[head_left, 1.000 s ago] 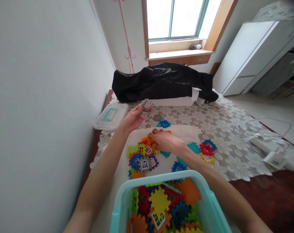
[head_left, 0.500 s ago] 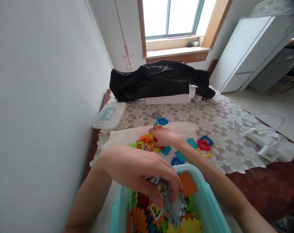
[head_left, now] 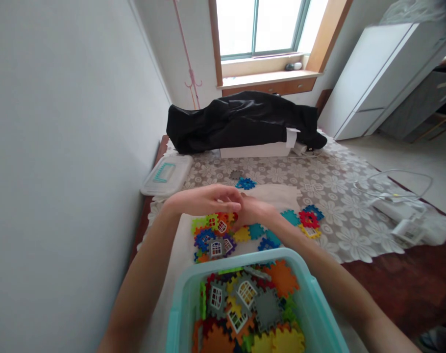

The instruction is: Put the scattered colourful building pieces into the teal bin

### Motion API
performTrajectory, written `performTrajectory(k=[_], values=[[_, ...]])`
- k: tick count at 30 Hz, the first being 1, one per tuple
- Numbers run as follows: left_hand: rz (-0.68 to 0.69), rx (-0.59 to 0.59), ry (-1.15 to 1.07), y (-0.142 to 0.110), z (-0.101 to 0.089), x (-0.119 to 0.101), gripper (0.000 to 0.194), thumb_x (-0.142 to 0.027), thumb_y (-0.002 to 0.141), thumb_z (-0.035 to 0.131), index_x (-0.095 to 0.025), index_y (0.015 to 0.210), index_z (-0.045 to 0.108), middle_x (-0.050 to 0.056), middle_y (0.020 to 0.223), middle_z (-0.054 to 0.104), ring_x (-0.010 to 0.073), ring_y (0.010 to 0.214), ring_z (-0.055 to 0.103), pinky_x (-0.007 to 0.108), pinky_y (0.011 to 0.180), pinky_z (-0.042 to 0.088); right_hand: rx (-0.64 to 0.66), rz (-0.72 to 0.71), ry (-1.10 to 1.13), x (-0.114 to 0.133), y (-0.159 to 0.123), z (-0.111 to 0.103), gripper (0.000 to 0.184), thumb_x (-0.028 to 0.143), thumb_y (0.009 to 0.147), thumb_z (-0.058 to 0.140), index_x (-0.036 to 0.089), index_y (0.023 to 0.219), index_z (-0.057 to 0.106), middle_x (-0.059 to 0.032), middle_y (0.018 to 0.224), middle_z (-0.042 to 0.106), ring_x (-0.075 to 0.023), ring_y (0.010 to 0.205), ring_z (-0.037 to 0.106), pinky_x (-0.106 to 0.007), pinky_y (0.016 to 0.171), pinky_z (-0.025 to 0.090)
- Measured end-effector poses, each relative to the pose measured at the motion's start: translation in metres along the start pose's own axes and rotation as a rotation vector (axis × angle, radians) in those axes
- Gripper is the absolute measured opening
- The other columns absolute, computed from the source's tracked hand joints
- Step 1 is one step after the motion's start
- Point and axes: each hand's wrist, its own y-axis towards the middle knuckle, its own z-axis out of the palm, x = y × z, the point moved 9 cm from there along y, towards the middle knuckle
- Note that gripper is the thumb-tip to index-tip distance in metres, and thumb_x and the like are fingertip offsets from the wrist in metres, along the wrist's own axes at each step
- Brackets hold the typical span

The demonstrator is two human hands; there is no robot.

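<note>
My left hand [head_left: 211, 198] is over the far side of the pile, fingers loosely curved with a gap above the thumb, and I see nothing in it. Right beside it, my right hand [head_left: 254, 211] reaches down at the colourful gear-edged building tiles; its fingers are largely hidden. Below the hands lie an orange tile [head_left: 225, 217], a blue tile [head_left: 204, 239], a yellow tile [head_left: 242, 234] and a grey window tile [head_left: 216, 248]. Nearest me stands a light-blue bin [head_left: 184, 289] holding many tiles, among them a plain grey tile [head_left: 267, 309].
A white lid with a turquoise handle [head_left: 166, 175] lies at the left by the wall. Red, blue and yellow tiles [head_left: 309, 220] rest on the lace tablecloth [head_left: 351, 215] at right. A black cover [head_left: 245, 120] drapes a white box behind. A white device with a cable [head_left: 399, 211] lies far right.
My left hand has let go of the grey tiles in the bin and moved forward to beside my right hand. My right hand has shifted slightly over the pile.
</note>
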Motion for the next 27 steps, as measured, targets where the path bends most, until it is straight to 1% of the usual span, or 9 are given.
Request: performTrajectory(k=[3, 5, 7, 10, 14, 18, 22, 25, 27], values=[[-0.355, -0.332, 0.39, -0.004, -0.039, 0.061, 0.031, -0.046, 0.099, 0.077, -0.018, 0.113, 0.08, 0.013, 0.114, 0.079, 0.0284, 0.103, 0.073, 0.031, 0.083, 0.054, 0.063, 0.019, -0.074, 0.001, -0.002, 0.002, 0.09, 0.034, 0.081, 0.099, 0.011, 0.159, 0.06, -0.0221, 0.158, 0.062, -0.0385, 0.137, 0.067, -0.042, 0.107, 0.06], [-0.492, -0.355, 0.487, -0.006, -0.046, 0.086, 0.031, -0.041, 0.093, 0.081, -0.018, 0.114, 0.079, 0.014, 0.114, 0.08, 0.0299, 0.104, 0.073, 0.031, 0.082, 0.051, 0.092, 0.019, -0.08, 0.0, -0.003, 0.001, 0.083, 0.033, 0.082, 0.098, 0.011, 0.154, 0.062, -0.021, 0.153, 0.065, -0.0377, 0.132, 0.07, -0.041, 0.103, 0.059], [-0.487, -0.301, 0.415, -0.001, -0.042, 0.098, 0.033, -0.039, 0.09, 0.081, -0.019, 0.116, 0.079, 0.012, 0.113, 0.08, 0.0282, 0.1, 0.074, 0.03, 0.079, 0.051, 0.126, 0.026, -0.068, -0.004, -0.002, 0.001, 0.075, 0.033, 0.085, 0.095, 0.012, 0.15, 0.063, -0.018, 0.145, 0.071, -0.0349, 0.126, 0.074, -0.037, 0.095, 0.058], [-0.409, -0.257, 0.297, 0.007, -0.036, 0.102, 0.037, -0.041, 0.087, 0.081, -0.02, 0.117, 0.08, 0.009, 0.111, 0.082, 0.0255, 0.095, 0.075, 0.028, 0.076, 0.051, 0.168, 0.044, -0.066, -0.01, 0.0, 0.0, 0.068, 0.034, 0.09, 0.091, 0.015, 0.149, 0.065, -0.0146, 0.137, 0.077, -0.0321, 0.12, 0.077, -0.032, 0.083, 0.055], [-0.454, -0.257, 0.325, 0.009, -0.038, 0.111, 0.034, -0.042, 0.09, 0.077, -0.019, 0.114, 0.08, 0.01, 0.108, 0.082, 0.0241, 0.089, 0.074, 0.027, 0.073, 0.05, 0.218, 0.052, -0.083, -0.02, 0.0, -0.001, 0.059, 0.035, 0.091, 0.089, 0.018, 0.144, 0.07, -0.0125, 0.136, 0.079, -0.0298, 0.118, 0.077, -0.03, 0.075, 0.049], [-0.467, -0.246, 0.288, 0.011, -0.039, 0.122, 0.036, -0.046, 0.094, 0.073, -0.018, 0.116, 0.079, 0.011, 0.11, 0.082, 0.0217, 0.084, 0.073, 0.026, 0.065, 0.046, 0.145, 0.085, -0.021, -0.036, 0.0, -0.014, 0.051, 0.025, 0.091, 0.085, 0.017, 0.139, 0.07, -0.0102, 0.131, 0.08, -0.0256, 0.112, 0.075, -0.028, 0.073, 0.045], [-0.437, -0.248, 0.137, 0.022, -0.038, 0.14, 0.037, -0.048, 0.091, 0.073, -0.018, 0.113, 0.077, 0.009, 0.094, 0.08, 0.0203, 0.071, 0.068, 0.025, 0.056, 0.043, 0.04, 0.089, 0.09, -0.046, -0.001, -0.03, 0.035, 0.018, 0.093, 0.079, 0.017, 0.128, 0.072, -0.007, 0.126, 0.078, -0.0211, 0.108, 0.071, -0.026, 0.076, 0.043], [-0.361, -0.324, 0.015, 0.034, -0.041, 0.148, 0.038, -0.048, 0.091, 0.073, -0.016, 0.11, 0.074, 0.009, 0.09, 0.077, 0.0192, 0.067, 0.067, 0.025, 0.055, 0.047, 0.007, 0.063, 0.176, -0.045, -0.005, -0.04, 0.03, 0.013, 0.092, 0.078, 0.017, 0.121, 0.072, -0.0041, 0.117, 0.075, -0.018, 0.101, 0.066, -0.025, 0.077, 0.041], [-0.3, -0.399, -0.032, 0.04, -0.043, 0.15, 0.041, -0.05, 0.092, 0.07, -0.015, 0.112, 0.074, 0.008, 0.089, 0.075, 0.0192, 0.07, 0.067, 0.025, 0.056, 0.05, -0.008, -0.019, 0.261, -0.035, -0.009, -0.046, 0.029, 0.012, 0.092, 0.078, 0.016, 0.119, 0.071, -0.0025, 0.113, 0.073, -0.0163, 0.097, 0.064, -0.025, 0.078, 0.041]])
